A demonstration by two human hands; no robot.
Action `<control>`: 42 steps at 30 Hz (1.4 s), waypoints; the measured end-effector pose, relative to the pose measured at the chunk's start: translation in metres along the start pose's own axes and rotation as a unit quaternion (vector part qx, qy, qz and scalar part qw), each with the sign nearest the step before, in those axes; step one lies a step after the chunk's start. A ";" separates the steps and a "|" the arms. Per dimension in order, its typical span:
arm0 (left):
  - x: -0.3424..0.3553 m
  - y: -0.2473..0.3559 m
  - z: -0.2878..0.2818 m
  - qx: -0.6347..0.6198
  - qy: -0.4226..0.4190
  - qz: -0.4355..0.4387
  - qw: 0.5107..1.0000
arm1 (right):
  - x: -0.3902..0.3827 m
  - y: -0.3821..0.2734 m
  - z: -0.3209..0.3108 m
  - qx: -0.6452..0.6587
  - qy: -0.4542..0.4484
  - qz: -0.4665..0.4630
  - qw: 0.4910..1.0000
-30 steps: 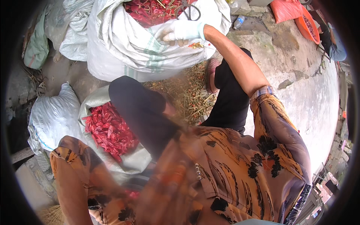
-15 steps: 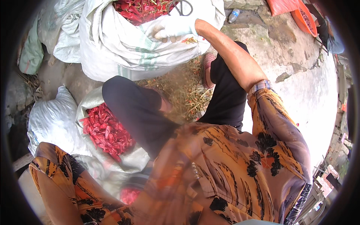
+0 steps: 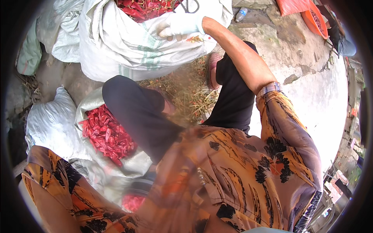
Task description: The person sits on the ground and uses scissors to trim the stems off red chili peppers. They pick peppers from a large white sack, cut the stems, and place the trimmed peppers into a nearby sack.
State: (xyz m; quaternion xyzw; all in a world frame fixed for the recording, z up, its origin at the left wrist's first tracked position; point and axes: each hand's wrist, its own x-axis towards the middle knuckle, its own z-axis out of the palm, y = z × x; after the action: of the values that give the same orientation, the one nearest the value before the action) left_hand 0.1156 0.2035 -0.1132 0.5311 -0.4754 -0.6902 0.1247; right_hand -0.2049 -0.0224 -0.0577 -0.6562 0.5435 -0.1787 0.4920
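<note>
My right hand, in a whitish glove with stained fingertips, rests against the side of a big white woven sack with green stripes. Its fingers are curled. Dark scissor loops stick out past the glove's far edge, while the blades are hidden, so the grip on them is only partly visible. Red dried chillies fill the sack's mouth just beyond. My left hand is out of the picture; only the patterned left sleeve and some bare arm show at the lower left.
Left of my knee stands an opened sack of red chillies, beside a stuffed white sack. Stems and scraps litter the ground between my feet. A plastic bottle and an orange basin are at the far right.
The view has shifted slightly, so the sacks sit a little farther left and higher. My right hand keeps its place at the big sack, its fingers still curled.
</note>
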 end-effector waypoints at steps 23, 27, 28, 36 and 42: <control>0.012 0.010 0.004 -0.040 0.026 0.031 0.998 | -0.002 0.000 0.001 0.000 0.000 -0.005 1.000; 0.015 0.060 0.003 -0.053 0.015 0.101 0.993 | -0.006 0.002 -0.002 -0.004 0.000 0.001 1.000; 0.014 0.087 0.003 -0.070 0.006 0.140 0.988 | -0.006 0.007 -0.002 -0.004 0.008 -0.014 1.000; 0.003 0.250 0.007 -0.329 -0.041 0.326 0.885 | -0.013 -0.015 -0.010 0.001 -0.014 -0.031 0.999; 0.034 0.221 -0.009 -0.418 0.023 0.291 0.860 | 0.004 -0.021 0.005 0.033 -0.082 -0.013 0.996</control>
State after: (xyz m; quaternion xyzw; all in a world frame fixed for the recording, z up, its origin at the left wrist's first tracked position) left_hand 0.0356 0.0616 0.0397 0.2824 -0.2717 -0.7439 0.5413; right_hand -0.1881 -0.0251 -0.0434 -0.6591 0.4869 -0.1484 0.5537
